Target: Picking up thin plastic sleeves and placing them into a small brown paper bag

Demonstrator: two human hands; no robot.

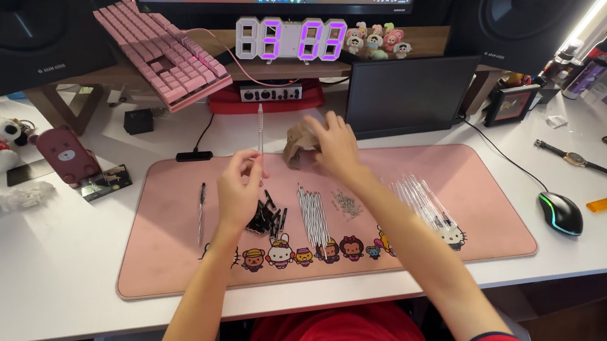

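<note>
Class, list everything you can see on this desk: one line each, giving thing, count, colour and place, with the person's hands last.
desk mat: one, pink, desk centre
clear pen barrels: a pile, transparent, mat right
ink refills: a bundle, pale, mat centre
black pen parts: a pile, black, mat left of centre
assembled pen: one, dark, mat left
keyboard: one, pink, propped at back
digital clock: one, white with purple digits, back centre
mouse: one, black, right of mat
left hand: holds a clear pen barrel upright
right hand: on a brown paper bag
</note>
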